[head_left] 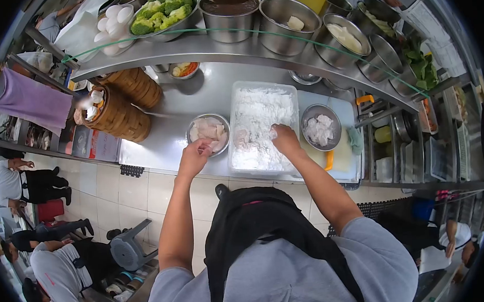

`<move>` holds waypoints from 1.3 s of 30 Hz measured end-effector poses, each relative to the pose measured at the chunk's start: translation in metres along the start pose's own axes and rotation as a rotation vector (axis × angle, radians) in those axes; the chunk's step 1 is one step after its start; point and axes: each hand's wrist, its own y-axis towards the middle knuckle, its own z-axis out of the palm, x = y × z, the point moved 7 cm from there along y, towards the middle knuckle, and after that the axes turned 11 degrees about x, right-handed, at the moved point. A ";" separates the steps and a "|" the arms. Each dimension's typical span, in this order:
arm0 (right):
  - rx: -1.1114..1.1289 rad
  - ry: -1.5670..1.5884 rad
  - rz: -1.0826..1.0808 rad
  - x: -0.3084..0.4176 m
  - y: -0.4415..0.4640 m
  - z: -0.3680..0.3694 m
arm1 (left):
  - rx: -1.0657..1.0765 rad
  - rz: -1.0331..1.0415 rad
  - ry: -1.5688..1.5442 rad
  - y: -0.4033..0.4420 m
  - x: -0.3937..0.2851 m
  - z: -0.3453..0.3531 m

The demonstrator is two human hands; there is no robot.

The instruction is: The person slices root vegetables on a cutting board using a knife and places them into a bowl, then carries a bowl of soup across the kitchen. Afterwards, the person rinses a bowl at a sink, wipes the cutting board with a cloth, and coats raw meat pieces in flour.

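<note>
My left hand (196, 156) is at the near left rim of a metal bowl of pale raw slices (210, 132), its fingers drawn together; what they hold, if anything, is too small to name. Over the right part of a clear plastic tub (236, 170) of white powder (262, 114), my right hand (285, 139) has its fingers closed, with a whitish bit at the fingertips that I cannot identify. Right of the tub, a second metal bowl holds white-coated pieces (320, 129).
Bamboo steamers (121, 117) stand at the left of the steel counter (164, 147). A cutting board (342, 111) lies under the right bowl. A shelf (191, 50) with eggs, broccoli and metal pots crosses the far side. Several people stand at the lower left and right.
</note>
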 end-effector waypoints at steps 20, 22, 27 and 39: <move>0.242 -0.141 -0.007 0.006 0.066 0.059 | -0.172 0.119 -0.048 -0.011 0.015 -0.006; 0.161 -0.122 -0.059 -0.007 0.081 0.044 | -0.182 0.106 -0.052 -0.015 0.018 -0.009; -0.088 0.090 -0.207 0.000 0.097 0.026 | -0.172 0.078 -0.013 -0.013 0.021 -0.011; 0.224 -0.200 -0.143 0.035 0.021 0.074 | -0.065 0.057 -0.023 -0.005 0.018 -0.003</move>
